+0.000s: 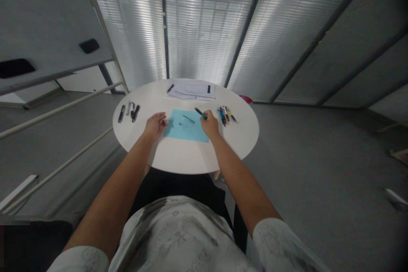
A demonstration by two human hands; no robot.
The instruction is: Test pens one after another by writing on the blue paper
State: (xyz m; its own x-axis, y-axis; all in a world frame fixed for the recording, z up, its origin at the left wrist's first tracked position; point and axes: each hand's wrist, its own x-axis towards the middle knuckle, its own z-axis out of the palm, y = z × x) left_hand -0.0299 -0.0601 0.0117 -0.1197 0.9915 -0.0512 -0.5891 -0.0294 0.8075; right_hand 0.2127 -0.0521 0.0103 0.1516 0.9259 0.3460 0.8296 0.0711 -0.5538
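A light blue sheet (pixel 186 132) lies on the round white table (pixel 181 159), with dark marks and a thin dark stick-like shape near its middle. My right hand (pixel 210 126) is closed around a green marker (pixel 200 113) over the sheet's right edge. Beside the sheet's left edge is my left hand (pixel 155 126), its fingers apart and nothing visible in them.
Several coloured markers (pixel 227 114) lie to the right of the sheet. Several dark and grey markers (pixel 132 110) are at the table's left. White papers (pixel 191 90) with a dark pen (pixel 170 88) lie at the far edge. A whiteboard frame (pixel 105 29) stands at the left.
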